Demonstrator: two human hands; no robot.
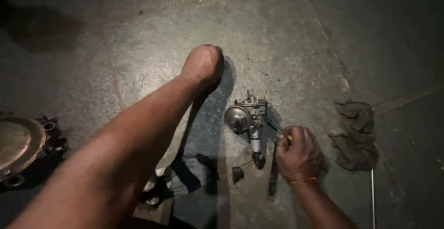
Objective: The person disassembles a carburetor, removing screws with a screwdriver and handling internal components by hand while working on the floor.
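Note:
My left hand (203, 64) is a closed fist raised above the concrete floor, with nothing visible in it. My right hand (298, 152) grips a thin tool with a yellow handle (283, 132), its tip against a small metal engine part (249, 118). That part has a round disc on its left side and a shaft pointing toward me that ends in a dark gear (258, 159). It lies on the floor just left of my right hand.
A dirty grey rag (355, 134) lies crumpled to the right. A round metal cover with bolt holes (21, 145) sits at the left edge. A small dark piece (237, 173) and a flat metal bar (273, 182) lie near my right wrist. A thin rod (372, 196) lies at the lower right.

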